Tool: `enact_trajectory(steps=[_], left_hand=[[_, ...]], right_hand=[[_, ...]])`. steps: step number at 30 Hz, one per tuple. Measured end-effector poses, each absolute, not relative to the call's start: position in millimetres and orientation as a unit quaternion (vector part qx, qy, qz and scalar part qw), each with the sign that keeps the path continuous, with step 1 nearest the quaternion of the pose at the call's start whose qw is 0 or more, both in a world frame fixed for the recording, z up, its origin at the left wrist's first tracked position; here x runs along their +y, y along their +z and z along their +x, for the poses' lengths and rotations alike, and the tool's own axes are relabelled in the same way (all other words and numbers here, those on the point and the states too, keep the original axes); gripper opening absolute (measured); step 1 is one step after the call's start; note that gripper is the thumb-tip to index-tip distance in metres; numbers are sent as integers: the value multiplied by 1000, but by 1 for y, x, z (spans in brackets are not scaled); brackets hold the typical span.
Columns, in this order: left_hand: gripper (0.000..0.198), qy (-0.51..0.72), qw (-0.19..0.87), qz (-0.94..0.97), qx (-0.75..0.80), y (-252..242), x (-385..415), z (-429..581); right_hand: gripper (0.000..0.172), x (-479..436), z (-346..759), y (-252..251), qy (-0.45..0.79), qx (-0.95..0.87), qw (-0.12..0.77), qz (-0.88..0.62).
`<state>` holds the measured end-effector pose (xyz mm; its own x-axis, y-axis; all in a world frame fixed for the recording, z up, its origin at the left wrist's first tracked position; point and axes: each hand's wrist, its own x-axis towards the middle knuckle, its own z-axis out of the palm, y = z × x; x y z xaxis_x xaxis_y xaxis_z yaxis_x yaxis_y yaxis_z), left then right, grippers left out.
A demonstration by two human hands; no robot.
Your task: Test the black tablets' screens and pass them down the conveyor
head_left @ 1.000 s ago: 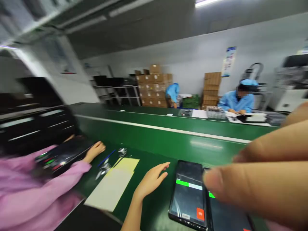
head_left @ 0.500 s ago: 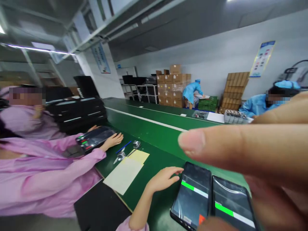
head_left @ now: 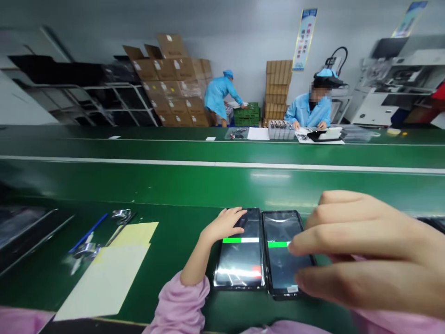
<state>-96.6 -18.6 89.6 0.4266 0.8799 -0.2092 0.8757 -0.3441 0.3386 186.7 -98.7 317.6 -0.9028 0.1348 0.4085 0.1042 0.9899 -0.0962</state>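
Observation:
Two black tablets lie side by side on the green bench, their screens lit with a green and white bar. Over the upper left part of the left tablet (head_left: 239,260) rests my left hand (head_left: 225,226), fingers stretched out and apart, gripping nothing. My right hand (head_left: 365,250) is large and close to the camera, in front of the right edge of the right tablet (head_left: 282,266). Its thumb and index finger are apart with nothing visible between them. Whether its fingertips touch the screen cannot be made out. A red patch shows low on the left tablet's screen.
Left on the bench lie pale paper sheets (head_left: 107,278), a blue stick (head_left: 88,233) and a roll of shiny tape (head_left: 85,250). Another dark device (head_left: 28,232) sits at the far left. A white line (head_left: 215,163) runs along the bench. Two blue-clad people work beyond, near stacked cartons (head_left: 177,93).
The view has swung right, so the co-worker in pink has mostly left it. My right hand now appears lower and further right, and both tablets show more fully.

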Motion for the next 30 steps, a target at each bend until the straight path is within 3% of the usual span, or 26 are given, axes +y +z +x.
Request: enact_trajectory(steps=[4, 7, 9, 12, 15, 18, 20, 25, 30], left_hand=[[114, -129, 214, 811, 529, 80, 1, -78], [122, -133, 227, 833, 488, 72, 9, -71], [124, -129, 231, 837, 479, 69, 10, -70], [126, -127, 213, 835, 490, 68, 7, -68], [124, -109, 215, 840, 486, 67, 7, -70], [110, -83, 237, 841, 480, 64, 10, -75], [92, -58, 240, 842, 479, 64, 11, -79], [58, 38, 256, 887, 383, 98, -8, -84], [42, 176, 303, 921, 169, 161, -54, -87]], right_hand=[[40, -62, 211, 245, 238, -949, 195, -61], [22, -41, 234, 135, 294, -872, 269, -284], [41, -37, 247, 62, 267, -765, 344, -475], [80, -39, 259, -8, 361, -670, 362, -539], [97, -41, 266, -26, 410, -653, 367, -520], [102, -40, 271, -24, 432, -632, 395, -507], [96, -38, 274, -24, 463, -599, 419, -500], [57, -37, 277, -30, 460, -568, 443, -520], [60, -39, 274, -29, 428, -603, 424, -523]])
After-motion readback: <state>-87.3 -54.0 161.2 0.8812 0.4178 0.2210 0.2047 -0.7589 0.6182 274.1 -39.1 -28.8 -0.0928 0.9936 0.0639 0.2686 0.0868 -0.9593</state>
